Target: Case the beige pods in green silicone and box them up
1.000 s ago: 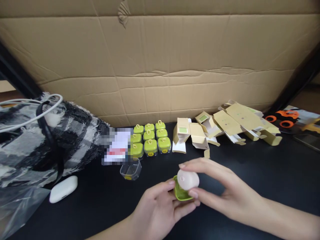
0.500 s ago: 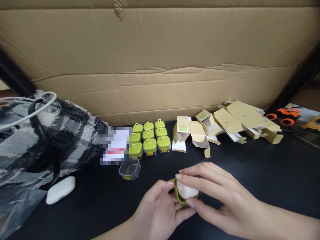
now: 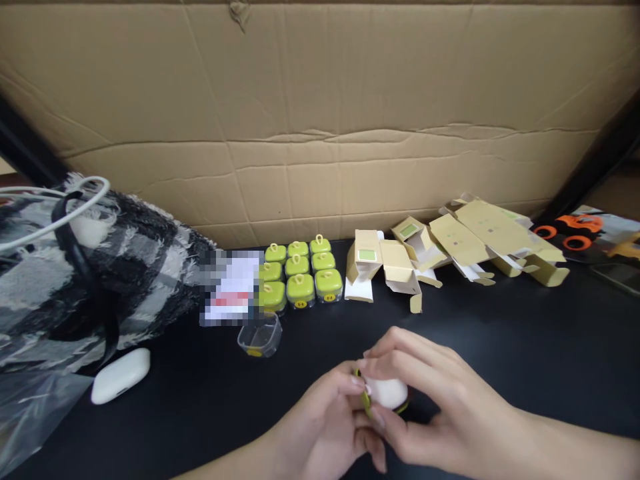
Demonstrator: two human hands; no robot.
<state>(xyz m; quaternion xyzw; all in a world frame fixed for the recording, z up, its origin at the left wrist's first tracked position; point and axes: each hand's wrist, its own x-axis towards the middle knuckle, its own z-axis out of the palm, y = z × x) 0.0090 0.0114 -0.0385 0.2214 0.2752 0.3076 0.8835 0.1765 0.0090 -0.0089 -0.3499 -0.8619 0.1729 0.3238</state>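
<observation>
Near the front of the table, a small green lid [image 3: 367,402] with a smooth, rounded white piece [image 3: 393,393] inside is held between both hands. My left hand [image 3: 323,417] grips it from the left, its thumb against the near edge and some fingers curled underneath. Fingers and thumb of my right hand [image 3: 445,393] close round the lid from above and the right, partly covering the white piece. A clear plastic box base [image 3: 260,337] with a yellow sticker stands apart, up and to the left. Behind it, several clear boxes with green lids [image 3: 300,287] are grouped in rows.
Opened cardboard boxes [image 3: 465,237] lie along the back right. A white earbud case [image 3: 121,375] rests at left, beside a fuzzy checked cloth [image 3: 150,267] and a plastic bag [image 3: 45,413]. An orange toy vehicle [image 3: 575,230] is at far right. Cardboard [image 3: 310,87] walls the back.
Both hands have shifted slightly right with the lid. The lid has turned, so its green edge now faces left more and its inside shows less.
</observation>
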